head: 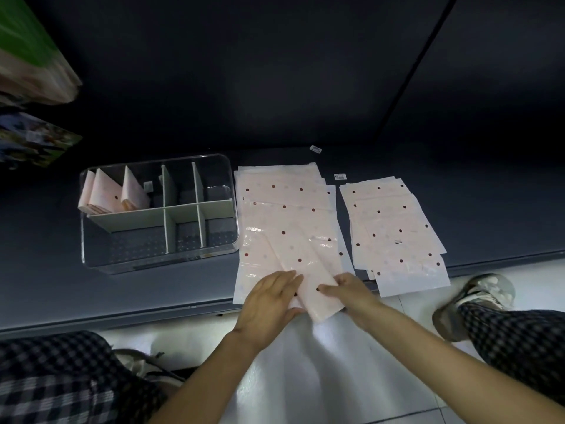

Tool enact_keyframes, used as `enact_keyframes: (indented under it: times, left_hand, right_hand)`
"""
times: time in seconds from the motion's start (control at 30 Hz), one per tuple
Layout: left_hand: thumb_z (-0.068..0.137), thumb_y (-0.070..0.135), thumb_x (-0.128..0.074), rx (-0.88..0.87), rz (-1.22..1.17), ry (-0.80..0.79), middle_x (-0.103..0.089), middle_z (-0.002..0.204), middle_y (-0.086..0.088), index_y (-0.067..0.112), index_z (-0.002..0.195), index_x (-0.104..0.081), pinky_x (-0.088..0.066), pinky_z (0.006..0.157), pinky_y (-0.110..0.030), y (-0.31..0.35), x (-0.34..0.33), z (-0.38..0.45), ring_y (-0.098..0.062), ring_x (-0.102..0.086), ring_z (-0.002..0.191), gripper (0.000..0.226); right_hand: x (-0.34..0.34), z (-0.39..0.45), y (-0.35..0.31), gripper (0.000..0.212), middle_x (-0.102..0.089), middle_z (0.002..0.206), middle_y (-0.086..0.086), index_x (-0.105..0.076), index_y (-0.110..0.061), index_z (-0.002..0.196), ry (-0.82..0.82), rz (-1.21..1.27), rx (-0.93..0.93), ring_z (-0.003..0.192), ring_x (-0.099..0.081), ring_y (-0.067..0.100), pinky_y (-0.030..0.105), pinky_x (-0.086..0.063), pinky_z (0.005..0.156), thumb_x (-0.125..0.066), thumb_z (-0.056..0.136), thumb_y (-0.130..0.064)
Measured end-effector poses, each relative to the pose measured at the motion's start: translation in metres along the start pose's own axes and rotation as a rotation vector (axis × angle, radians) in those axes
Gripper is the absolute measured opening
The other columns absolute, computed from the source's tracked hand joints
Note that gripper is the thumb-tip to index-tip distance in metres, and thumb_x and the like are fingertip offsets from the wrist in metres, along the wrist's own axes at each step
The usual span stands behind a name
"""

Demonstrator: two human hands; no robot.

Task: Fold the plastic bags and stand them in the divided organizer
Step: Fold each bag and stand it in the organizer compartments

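While hands fold | organizer [159, 258] holds folded bags [113, 194] far-left.

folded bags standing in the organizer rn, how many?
3 pink dotted folded plastic bags, all leaning in the back-left compartment of the clear divided organizer; more may hide behind them.

We look from a single head-worn wide-angle camera, facing forward and steeply down over our own forearms at the dark grey shelf surface [128, 289], close below us. The frame edges bend and the top probably shows a dark back panel [244, 71].
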State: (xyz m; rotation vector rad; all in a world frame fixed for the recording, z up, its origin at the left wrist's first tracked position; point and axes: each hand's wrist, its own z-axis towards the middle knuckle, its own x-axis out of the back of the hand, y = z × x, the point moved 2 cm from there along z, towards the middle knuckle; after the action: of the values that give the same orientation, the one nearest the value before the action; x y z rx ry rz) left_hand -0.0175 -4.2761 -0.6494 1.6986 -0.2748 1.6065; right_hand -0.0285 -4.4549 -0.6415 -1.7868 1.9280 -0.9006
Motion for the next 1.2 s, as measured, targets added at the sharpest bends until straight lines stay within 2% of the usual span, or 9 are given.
enact_keyframes:
  times: [0.3, 0.4, 0.47, 0.53, 0.63, 0.73, 0.9, 1.0, 1.2]
  left_hand:
    - [0.05, 0.018, -0.087, -0.033, 0.057, 0.054, -0.068, 0.102, -0.002, 0.009, 0.108, -0.07, -0.053, 0.073, -0.025, -0.003, -0.005, -0.007, -0.021, -0.066, 0.087, 0.061]
    - [0.044, -0.003, -0.081, 0.009, 0.019, 0.075, -0.069, 0.096, -0.002, 0.011, 0.102, -0.073, -0.053, 0.067, -0.023, -0.003, -0.001, -0.004, -0.022, -0.066, 0.08, 0.06]
    - [0.05, -0.009, -0.074, 0.032, -0.038, 0.071, -0.068, 0.097, -0.005, 0.009, 0.102, -0.073, -0.054, 0.069, -0.028, -0.004, -0.001, -0.004, -0.025, -0.066, 0.082, 0.055]
    - [0.063, -0.007, -0.062, 0.072, -0.09, 0.047, -0.067, 0.102, -0.008, 0.008, 0.106, -0.071, -0.052, 0.075, -0.034, -0.004, -0.002, -0.003, -0.029, -0.064, 0.089, 0.047]
    - [0.079, -0.002, -0.051, 0.132, -0.135, 0.016, -0.062, 0.115, -0.005, 0.013, 0.118, -0.066, -0.043, 0.086, -0.034, -0.006, -0.007, 0.0, -0.028, -0.055, 0.104, 0.045]
    - [0.087, 0.005, -0.052, 0.161, -0.178, 0.007, -0.058, 0.119, 0.001, 0.019, 0.123, -0.063, -0.035, 0.087, -0.03, -0.011, -0.012, 0.001, -0.023, -0.049, 0.107, 0.04]
    - [0.092, 0.021, -0.058, 0.366, -0.323, 0.048, -0.062, 0.101, -0.001, 0.01, 0.096, -0.069, -0.038, 0.083, -0.028, -0.018, -0.011, 0.008, -0.025, -0.048, 0.097, 0.016]
    - [0.089, 0.025, -0.063, 0.539, -0.37, 0.101, -0.058, 0.1, -0.002, 0.011, 0.095, -0.071, -0.04, 0.086, -0.027, -0.026, -0.012, 0.009, -0.022, -0.045, 0.098, 0.016]
    - [0.091, 0.034, -0.059, 0.66, -0.339, 0.088, -0.052, 0.105, 0.001, 0.016, 0.094, -0.07, -0.037, 0.093, -0.029, -0.024, -0.012, 0.014, -0.019, -0.042, 0.104, 0.021]
  right_hand:
    - [-0.009, -0.019, 0.018, 0.002, -0.072, 0.086, 0.01, -0.062, -0.007, 0.089, -0.198, 0.247, -0.181, 0.074, -0.07, 0.018, 0.028, -0.056, 0.06, -0.062, 0.088, -0.009]
    - [0.01, -0.014, 0.017, 0.015, -0.067, 0.076, 0.003, -0.046, -0.013, 0.099, 0.011, -0.292, 0.147, 0.063, -0.065, 0.016, 0.027, -0.053, 0.058, -0.056, 0.093, -0.022]
    - [0.024, -0.01, 0.013, 0.014, -0.061, 0.087, -0.014, -0.045, -0.022, 0.102, 0.109, -0.623, 0.472, 0.08, -0.06, 0.01, 0.018, -0.046, 0.069, -0.054, 0.092, -0.019]
    - [0.031, -0.006, 0.012, 0.043, -0.048, 0.113, -0.025, -0.046, -0.031, 0.121, -0.031, -0.802, 0.651, 0.111, -0.042, 0.002, 0.01, -0.035, 0.086, -0.064, 0.085, -0.017]
    - [0.021, 0.0, 0.012, 0.078, -0.036, 0.128, -0.026, -0.035, -0.032, 0.14, -0.245, -1.036, 0.758, 0.12, -0.024, -0.003, 0.013, -0.023, 0.099, -0.075, 0.074, -0.023]
    - [0.004, 0.004, 0.013, 0.065, -0.052, 0.123, -0.016, -0.049, -0.023, 0.132, -0.115, -1.036, 0.847, 0.116, -0.036, 0.008, 0.028, -0.033, 0.099, -0.075, 0.073, -0.017]
    - [-0.007, 0.01, 0.001, 0.009, -0.06, 0.082, -0.004, -0.071, -0.018, 0.087, 0.045, -0.622, 0.615, 0.081, -0.054, 0.013, 0.026, -0.044, 0.077, -0.066, 0.085, -0.011]
    - [-0.012, 0.016, -0.008, 0.032, -0.051, 0.064, -0.005, -0.046, -0.026, 0.061, 0.097, -0.522, 0.477, 0.06, -0.046, 0.01, 0.018, -0.034, 0.056, -0.062, 0.089, -0.026]
    - [-0.017, 0.032, -0.018, 0.048, -0.037, 0.057, -0.001, -0.027, -0.016, 0.057, 0.194, -0.705, 0.377, 0.063, -0.038, 0.019, 0.032, -0.03, 0.061, -0.051, 0.095, -0.033]
